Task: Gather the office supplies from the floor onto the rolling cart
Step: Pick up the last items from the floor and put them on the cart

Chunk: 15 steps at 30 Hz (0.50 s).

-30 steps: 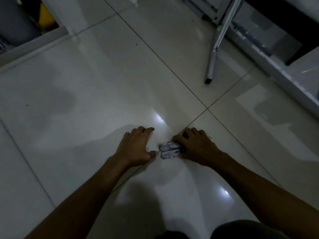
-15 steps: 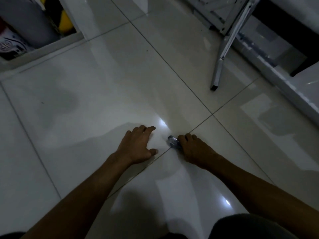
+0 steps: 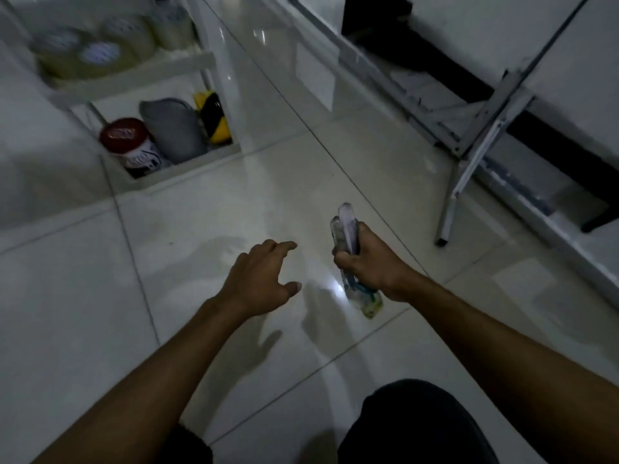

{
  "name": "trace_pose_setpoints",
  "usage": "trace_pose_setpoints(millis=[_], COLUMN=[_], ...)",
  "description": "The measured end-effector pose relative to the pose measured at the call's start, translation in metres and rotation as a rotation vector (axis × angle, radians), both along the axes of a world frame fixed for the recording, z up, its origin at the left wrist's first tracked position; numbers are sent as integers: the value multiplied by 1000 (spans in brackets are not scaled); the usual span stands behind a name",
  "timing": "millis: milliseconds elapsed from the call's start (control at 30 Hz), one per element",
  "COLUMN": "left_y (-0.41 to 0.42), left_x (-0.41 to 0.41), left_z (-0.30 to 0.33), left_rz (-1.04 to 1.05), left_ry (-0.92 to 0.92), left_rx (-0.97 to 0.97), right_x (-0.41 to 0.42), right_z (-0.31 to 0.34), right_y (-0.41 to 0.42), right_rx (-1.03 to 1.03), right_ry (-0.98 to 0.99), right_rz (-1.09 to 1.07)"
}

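1. Your right hand (image 3: 371, 259) is fisted around a clear packet (image 3: 348, 236), lifted off the floor (image 3: 201, 229); its contents are too blurred to identify.
2. Your left hand (image 3: 259, 279) hangs spread and empty.
3. The cart (image 3: 140, 72) sits far left, cropped, its shelf items smeared.

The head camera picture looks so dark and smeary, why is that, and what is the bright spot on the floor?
Head view: the room is dim, so colours look grey. Head view: the tape rolls on the white cart's upper shelf are smeared by motion blur. Head view: the bright spot is glare from a light on the glossy tiled floor, beside the clear plastic packet in the right hand; the empty left hand casts a soft shadow.
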<state>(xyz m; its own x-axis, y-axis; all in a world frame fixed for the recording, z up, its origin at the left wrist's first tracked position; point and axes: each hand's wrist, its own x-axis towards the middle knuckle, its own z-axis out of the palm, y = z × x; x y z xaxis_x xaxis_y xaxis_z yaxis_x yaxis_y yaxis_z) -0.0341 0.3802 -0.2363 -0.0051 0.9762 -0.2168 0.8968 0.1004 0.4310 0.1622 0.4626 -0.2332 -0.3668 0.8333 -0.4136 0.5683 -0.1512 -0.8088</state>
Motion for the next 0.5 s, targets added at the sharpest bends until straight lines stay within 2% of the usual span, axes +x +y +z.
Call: trace_pose_setpoints(millis=[333, 500], left_y=[-9, -13], left_x=[-103, -157], left_z=[165, 219], left_rz=[151, 274], left_ry=[94, 126], left_rx=[220, 309], right_x=[-116, -171], right_z=[164, 219], right_y=[10, 15], right_rx=[185, 308], right_ry=[121, 143], right_rz=[175, 234])
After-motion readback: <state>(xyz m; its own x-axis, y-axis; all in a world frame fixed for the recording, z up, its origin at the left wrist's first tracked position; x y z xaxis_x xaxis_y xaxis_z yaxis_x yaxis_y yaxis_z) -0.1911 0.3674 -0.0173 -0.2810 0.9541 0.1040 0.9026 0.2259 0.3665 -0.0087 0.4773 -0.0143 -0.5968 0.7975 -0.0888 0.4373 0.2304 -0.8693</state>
